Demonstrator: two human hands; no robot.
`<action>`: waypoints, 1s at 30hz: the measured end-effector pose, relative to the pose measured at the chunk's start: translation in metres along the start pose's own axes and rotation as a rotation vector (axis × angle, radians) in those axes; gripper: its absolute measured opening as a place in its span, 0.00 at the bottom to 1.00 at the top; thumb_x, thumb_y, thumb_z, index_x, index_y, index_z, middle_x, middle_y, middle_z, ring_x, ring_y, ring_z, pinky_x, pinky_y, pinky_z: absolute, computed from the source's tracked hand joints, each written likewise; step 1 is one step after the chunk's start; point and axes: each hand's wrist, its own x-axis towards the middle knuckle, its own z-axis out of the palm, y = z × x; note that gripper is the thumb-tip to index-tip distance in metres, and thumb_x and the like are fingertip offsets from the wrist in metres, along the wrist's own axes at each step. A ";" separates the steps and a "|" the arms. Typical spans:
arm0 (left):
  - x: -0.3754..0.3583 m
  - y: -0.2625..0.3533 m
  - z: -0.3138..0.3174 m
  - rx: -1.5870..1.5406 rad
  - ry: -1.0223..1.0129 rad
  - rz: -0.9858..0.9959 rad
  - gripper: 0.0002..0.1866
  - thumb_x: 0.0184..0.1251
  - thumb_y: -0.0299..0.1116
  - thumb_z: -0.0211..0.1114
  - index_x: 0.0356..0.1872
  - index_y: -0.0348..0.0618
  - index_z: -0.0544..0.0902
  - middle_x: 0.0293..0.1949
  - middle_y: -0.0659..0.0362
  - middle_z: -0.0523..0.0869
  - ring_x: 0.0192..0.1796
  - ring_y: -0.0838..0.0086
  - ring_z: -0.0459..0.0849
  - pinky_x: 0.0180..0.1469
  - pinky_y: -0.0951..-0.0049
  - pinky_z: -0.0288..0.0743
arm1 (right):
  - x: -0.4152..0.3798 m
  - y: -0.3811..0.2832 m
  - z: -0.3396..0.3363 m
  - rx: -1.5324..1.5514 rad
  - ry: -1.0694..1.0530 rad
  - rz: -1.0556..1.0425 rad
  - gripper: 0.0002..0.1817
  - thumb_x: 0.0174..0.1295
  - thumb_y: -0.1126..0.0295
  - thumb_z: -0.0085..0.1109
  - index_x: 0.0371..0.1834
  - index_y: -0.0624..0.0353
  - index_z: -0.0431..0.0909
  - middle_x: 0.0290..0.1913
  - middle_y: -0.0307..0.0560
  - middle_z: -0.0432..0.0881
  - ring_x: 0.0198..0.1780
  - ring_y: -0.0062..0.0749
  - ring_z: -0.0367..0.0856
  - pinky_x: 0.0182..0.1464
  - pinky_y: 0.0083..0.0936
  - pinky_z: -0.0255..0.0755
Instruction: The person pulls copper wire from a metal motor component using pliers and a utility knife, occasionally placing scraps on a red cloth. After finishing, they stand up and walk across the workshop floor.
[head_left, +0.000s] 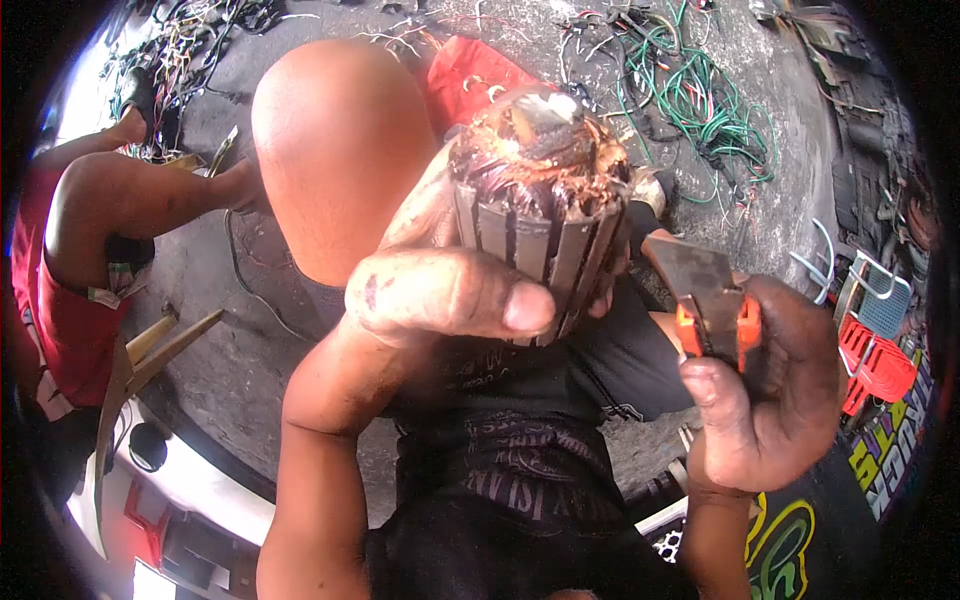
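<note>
A motor rotor [540, 215], with copper windings frayed at its top and dark metal bars down its side, is gripped by my left hand [450, 290]. The thumb lies across the front of the bars, and the other fingers are mostly hidden behind. To the right, my right hand [765, 390] is closed around a cutter knife [700, 280] with an orange handle. Its wide, worn blade points up and left, a short way from the rotor and not touching it.
Green wires [700, 105] lie tangled on the floor at the upper right. A red cloth [475, 75] is behind the rotor. Another person's leg [140, 200] is at the left. Beside my right hand are a red plastic piece [875, 360] and a blue basket [883, 300].
</note>
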 end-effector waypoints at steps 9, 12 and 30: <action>-0.002 0.001 0.009 0.169 0.158 0.034 0.41 0.33 0.32 0.70 0.56 0.27 0.69 0.41 0.47 0.81 0.42 0.63 0.81 0.48 0.66 0.74 | 0.025 -0.021 -0.019 -0.345 -0.150 0.001 0.22 0.42 0.76 0.68 0.45 0.67 0.80 0.40 0.55 0.85 0.41 0.40 0.86 0.48 0.29 0.76; -0.005 0.001 0.011 0.240 0.236 0.067 0.41 0.34 0.31 0.71 0.58 0.28 0.68 0.43 0.48 0.81 0.44 0.63 0.81 0.50 0.66 0.73 | 0.025 -0.021 -0.016 -0.360 -0.124 -0.023 0.21 0.43 0.78 0.68 0.44 0.67 0.81 0.40 0.55 0.85 0.40 0.41 0.86 0.48 0.28 0.76; -0.007 -0.008 0.005 0.570 0.286 0.178 0.48 0.46 0.22 0.74 0.70 0.33 0.56 0.58 0.51 0.74 0.62 0.66 0.73 0.65 0.65 0.65 | 0.034 -0.019 -0.021 -0.536 -0.168 -0.045 0.18 0.47 0.78 0.67 0.45 0.65 0.81 0.39 0.56 0.84 0.38 0.46 0.84 0.44 0.30 0.75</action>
